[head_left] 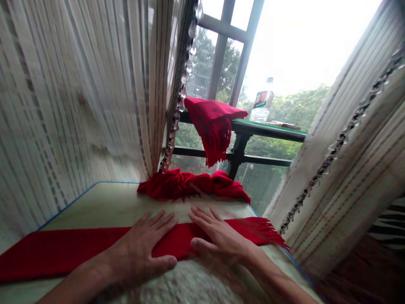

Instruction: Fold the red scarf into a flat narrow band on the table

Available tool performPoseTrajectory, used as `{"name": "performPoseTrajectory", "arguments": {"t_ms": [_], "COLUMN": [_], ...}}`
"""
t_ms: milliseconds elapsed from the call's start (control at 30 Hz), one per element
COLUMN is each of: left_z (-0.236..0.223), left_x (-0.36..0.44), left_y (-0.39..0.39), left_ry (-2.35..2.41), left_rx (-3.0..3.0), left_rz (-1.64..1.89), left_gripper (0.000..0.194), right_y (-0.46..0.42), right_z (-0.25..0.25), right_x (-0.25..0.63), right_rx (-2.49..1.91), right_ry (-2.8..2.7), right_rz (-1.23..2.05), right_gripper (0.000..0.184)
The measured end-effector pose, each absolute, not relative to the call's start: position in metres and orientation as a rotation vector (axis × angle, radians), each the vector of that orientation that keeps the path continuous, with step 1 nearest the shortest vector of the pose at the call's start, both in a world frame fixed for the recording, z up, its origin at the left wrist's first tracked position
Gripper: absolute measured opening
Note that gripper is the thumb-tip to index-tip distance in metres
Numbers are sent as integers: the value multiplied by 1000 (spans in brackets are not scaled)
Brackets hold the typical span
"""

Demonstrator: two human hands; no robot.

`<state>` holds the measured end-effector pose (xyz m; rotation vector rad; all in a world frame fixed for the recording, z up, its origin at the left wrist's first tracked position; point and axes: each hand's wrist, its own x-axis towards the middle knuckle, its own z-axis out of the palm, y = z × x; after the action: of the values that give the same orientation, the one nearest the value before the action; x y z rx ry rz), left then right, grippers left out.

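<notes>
A long red scarf (79, 247) lies flat in a band across the pale table, its fringed end at the right edge. My left hand (144, 240) rests palm down on its middle, fingers stretched and thumb pointing right. Just right of it, my right hand (218, 236) also lies flat on the scarf with its fingers spread. Both sets of fingertips reach towards the scarf's far edge. Behind my hands sits a crumpled heap of red cloth (193, 185). Another red fringed scarf (213, 120) is draped over the window rail.
The pale table (104, 204) has a blue edge. A plastic bottle (263, 101) stands on the dark railing (272, 130) by the window. A striped curtain (95, 93) with hanging beads borders the left, and another curtain (344, 169) hangs at the right.
</notes>
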<state>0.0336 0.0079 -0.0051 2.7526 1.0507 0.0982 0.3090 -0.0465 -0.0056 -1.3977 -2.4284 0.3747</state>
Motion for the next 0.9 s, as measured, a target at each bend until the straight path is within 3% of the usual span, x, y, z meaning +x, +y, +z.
{"name": "performPoseTrajectory", "arguments": {"t_ms": [900], "left_z": [-8], "left_x": [34], "left_y": [10], "left_ry": [1049], "left_rx": [2747], "left_rz": [114], "left_gripper": [91], "right_y": [-49], "right_z": [-4], "right_x": [299], "right_rx": [-1446], "right_ry": [-2431], "right_rz": [385], "right_gripper": [81]}}
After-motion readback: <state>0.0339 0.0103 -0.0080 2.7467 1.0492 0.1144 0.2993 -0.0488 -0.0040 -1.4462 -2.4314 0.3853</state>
